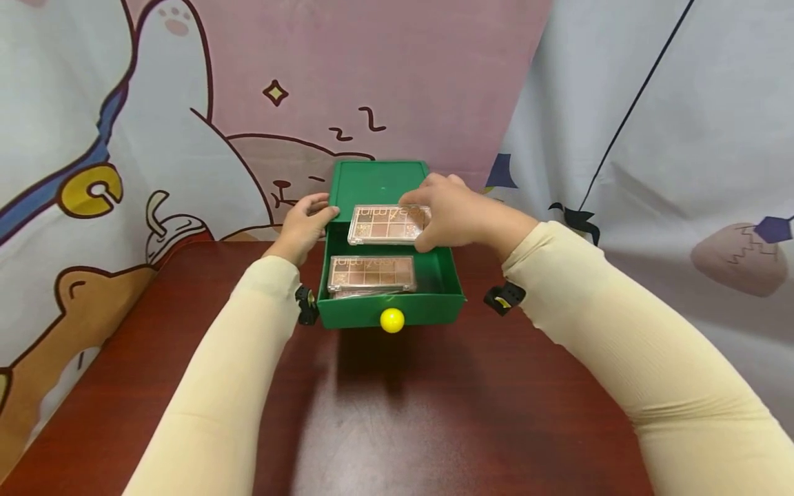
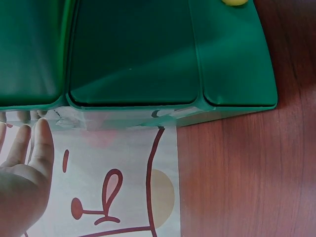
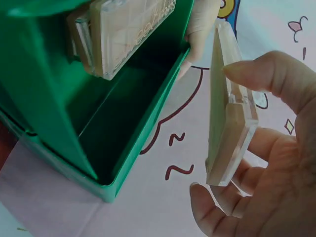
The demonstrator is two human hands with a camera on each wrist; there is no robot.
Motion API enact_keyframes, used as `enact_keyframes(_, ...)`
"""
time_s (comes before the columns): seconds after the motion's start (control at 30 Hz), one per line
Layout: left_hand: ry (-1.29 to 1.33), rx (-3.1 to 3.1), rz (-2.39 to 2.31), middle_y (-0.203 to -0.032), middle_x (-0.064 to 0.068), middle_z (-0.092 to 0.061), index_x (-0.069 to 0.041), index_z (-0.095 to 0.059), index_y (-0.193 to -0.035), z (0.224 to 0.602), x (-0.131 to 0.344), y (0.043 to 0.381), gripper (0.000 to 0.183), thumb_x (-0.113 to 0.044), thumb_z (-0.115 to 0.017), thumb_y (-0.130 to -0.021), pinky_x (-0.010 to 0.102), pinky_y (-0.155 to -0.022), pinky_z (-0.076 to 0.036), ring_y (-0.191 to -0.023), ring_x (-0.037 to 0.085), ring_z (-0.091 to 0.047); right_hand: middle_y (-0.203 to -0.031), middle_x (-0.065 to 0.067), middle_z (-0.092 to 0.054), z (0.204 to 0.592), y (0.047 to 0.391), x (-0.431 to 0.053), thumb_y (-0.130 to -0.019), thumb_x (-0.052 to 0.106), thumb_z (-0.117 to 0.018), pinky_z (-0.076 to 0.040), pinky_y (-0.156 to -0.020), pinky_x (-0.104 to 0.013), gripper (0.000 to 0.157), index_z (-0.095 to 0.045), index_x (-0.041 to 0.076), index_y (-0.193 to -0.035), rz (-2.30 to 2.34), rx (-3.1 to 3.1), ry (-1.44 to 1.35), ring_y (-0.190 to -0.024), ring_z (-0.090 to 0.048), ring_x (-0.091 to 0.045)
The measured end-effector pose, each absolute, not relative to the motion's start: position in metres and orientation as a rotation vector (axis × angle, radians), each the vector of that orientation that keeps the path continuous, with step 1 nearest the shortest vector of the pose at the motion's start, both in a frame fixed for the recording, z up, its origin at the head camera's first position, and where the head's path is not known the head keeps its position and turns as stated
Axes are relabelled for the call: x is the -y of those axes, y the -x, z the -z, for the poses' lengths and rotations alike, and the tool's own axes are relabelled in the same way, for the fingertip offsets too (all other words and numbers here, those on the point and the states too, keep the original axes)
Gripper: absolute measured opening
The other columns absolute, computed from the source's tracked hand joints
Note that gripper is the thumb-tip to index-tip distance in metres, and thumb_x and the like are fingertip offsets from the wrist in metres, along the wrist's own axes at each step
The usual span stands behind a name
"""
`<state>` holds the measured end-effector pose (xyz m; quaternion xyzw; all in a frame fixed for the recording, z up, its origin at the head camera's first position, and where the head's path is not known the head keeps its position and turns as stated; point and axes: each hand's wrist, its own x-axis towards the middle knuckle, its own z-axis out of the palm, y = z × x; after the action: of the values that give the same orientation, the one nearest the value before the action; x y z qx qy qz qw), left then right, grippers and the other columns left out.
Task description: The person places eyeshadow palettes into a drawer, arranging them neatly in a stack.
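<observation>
A green box (image 1: 380, 180) stands on the table with its drawer (image 1: 428, 308) pulled out toward me; the drawer front has a yellow knob (image 1: 392, 319). One clear eyeshadow palette (image 1: 371, 273) lies in the drawer's front part. My right hand (image 1: 434, 220) pinches a second palette (image 1: 384, 224) by its right end and holds it above the back of the drawer. In the right wrist view this held palette (image 3: 227, 113) is gripped between thumb and fingers of the right hand (image 3: 269, 153), beside the drawer wall (image 3: 143, 143). My left hand (image 1: 307, 224) rests with straight fingers (image 2: 42, 143) against the box's left side (image 2: 133, 54).
The box sits on a dark red-brown table (image 1: 397, 413) near its far edge. A cartoon-printed cloth (image 1: 186, 103) hangs right behind it. Black wrist camera mounts (image 1: 504, 297) hover by the drawer's front corners.
</observation>
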<state>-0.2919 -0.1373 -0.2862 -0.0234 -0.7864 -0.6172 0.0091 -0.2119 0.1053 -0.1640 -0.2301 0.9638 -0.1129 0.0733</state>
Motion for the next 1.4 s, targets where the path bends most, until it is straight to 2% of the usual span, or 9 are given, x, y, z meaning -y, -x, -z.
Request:
enact_keyframes(0.3, 0.092, 2.454, 1.929, -0.148, 0.009, -0.04, -0.014, -0.039, -0.147, 0.287, 0.139, 0.291, 0.053, -0.027, -0.056, -0.098, 0.04, -0.095, -0.044, -0.128, 0.026, -0.044, -0.138, -0.013, -0.041, 0.161, 0.219, -0.079, -0.078, 0.012, -0.067, -0.039, -0.077, -0.035, 0.068, -0.049, 0.018, -0.143, 0.098, -2.777, 0.708, -0.11, -0.032, -0.031)
enact_keyframes(0.57, 0.11, 2.463, 1.92, -0.147, 0.008, -0.041, -0.014, -0.04, -0.146, 0.288, 0.139, 0.295, 0.053, -0.028, -0.057, -0.098, 0.042, -0.095, -0.044, -0.127, 0.026, -0.045, -0.145, -0.01, -0.035, 0.169, 0.226, -0.064, -0.082, 0.012, -0.066, -0.04, -0.075, -0.034, 0.067, -0.046, 0.022, -0.145, -0.031, -2.668, 0.718, -0.119, -0.031, -0.029)
enact_keyframes(0.8, 0.101, 2.459, 1.926, -0.148, 0.008, -0.04, -0.015, -0.04, -0.147, 0.286, 0.139, 0.293, 0.053, -0.028, -0.056, -0.098, 0.042, -0.098, -0.043, -0.129, 0.026, -0.044, -0.147, -0.01, -0.036, 0.172, 0.227, -0.053, -0.085, 0.017, -0.065, -0.038, -0.082, -0.037, 0.064, -0.045, 0.023, -0.145, -0.154, -2.617, 0.774, -0.125, -0.034, -0.03)
enact_keyframes(0.9, 0.089, 2.463, 1.925, -0.148, 0.008, -0.04, -0.015, -0.04, -0.146, 0.286, 0.139, 0.292, 0.052, -0.028, -0.056, -0.098, 0.042, -0.098, -0.043, -0.128, 0.026, -0.044, -0.149, -0.012, -0.034, 0.173, 0.228, -0.052, -0.086, 0.019, -0.066, -0.04, -0.09, -0.04, 0.065, -0.043, 0.021, -0.147, -0.15, -2.606, 0.776, -0.131, -0.031, -0.032)
enact_keyframes(1.1, 0.085, 2.461, 1.933, -0.147, 0.008, -0.04, -0.015, -0.04, -0.146, 0.286, 0.139, 0.292, 0.052, -0.028, -0.057, -0.098, 0.043, -0.098, -0.043, -0.128, 0.026, -0.044, -0.151, -0.012, -0.033, 0.17, 0.228, -0.066, -0.086, 0.027, -0.072, -0.034, -0.107, -0.048, 0.073, -0.037, 0.019, -0.15, 0.072, -2.676, 0.785, -0.138, -0.026, -0.033)
enact_keyframes(1.4, 0.075, 2.455, 1.934, -0.146, 0.008, -0.041, -0.014, -0.041, -0.145, 0.286, 0.138, 0.291, 0.052, -0.027, -0.057, -0.098, 0.041, -0.096, -0.044, -0.126, 0.025, -0.045, -0.139, -0.011, -0.047, 0.177, 0.223, -0.111, -0.086, 0.023, -0.073, -0.037, -0.105, -0.046, 0.068, -0.043, 0.013, -0.146, 0.718, -2.82, 0.828, -0.128, -0.042, -0.027)
